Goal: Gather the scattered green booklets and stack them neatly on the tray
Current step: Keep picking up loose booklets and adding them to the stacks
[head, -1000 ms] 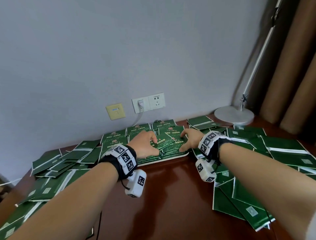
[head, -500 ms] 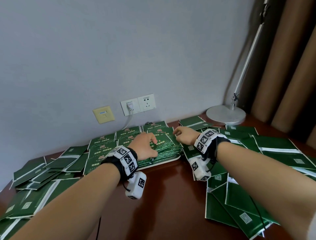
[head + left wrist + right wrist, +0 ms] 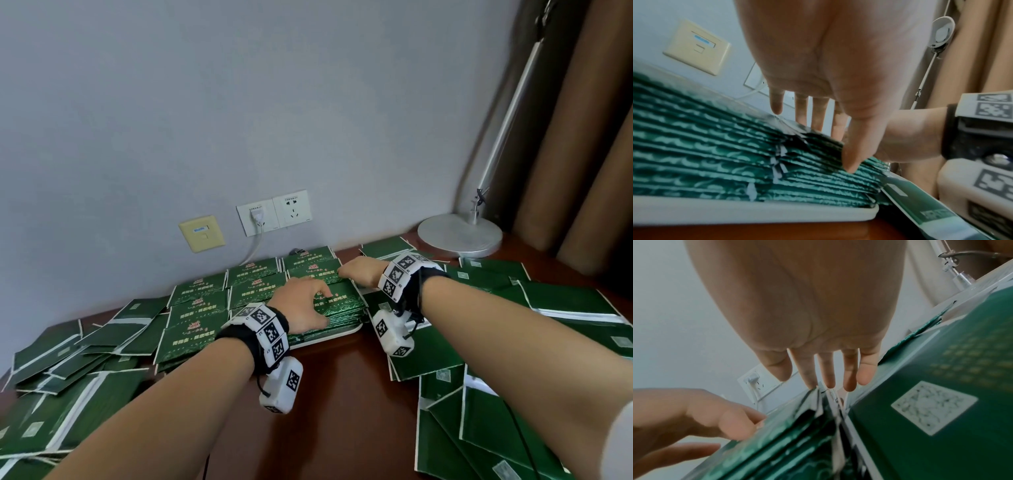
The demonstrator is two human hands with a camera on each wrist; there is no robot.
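Observation:
A stack of green booklets point(image 3: 342, 305) lies on a white tray point(image 3: 329, 335) near the wall. My left hand point(image 3: 305, 308) rests on top of the stack. In the left wrist view its fingers point(image 3: 818, 116) lie straight on the top booklet. Its thumb point(image 3: 853, 162) presses the stack's point(image 3: 715, 162) front edge above the tray rim point(image 3: 756, 212). My right hand point(image 3: 359, 274) is at the stack's far right corner. Its straight fingertips point(image 3: 828, 382) touch the edges of the booklets point(image 3: 777, 443). Neither hand holds anything.
Loose green booklets lie in heaps at the left point(image 3: 68, 377) and right point(image 3: 513, 411), with rows face up beside the tray point(image 3: 202, 308). A lamp base point(image 3: 459, 236) stands at the back right by curtains point(image 3: 582, 137). A plugged cable hangs from the wall sockets point(image 3: 274, 212). Bare brown tabletop point(image 3: 342, 411) lies between my arms.
My left hand has slid a little to the right over the stack. My right hand has stayed at the stack's far right corner. The head view has turned slightly.

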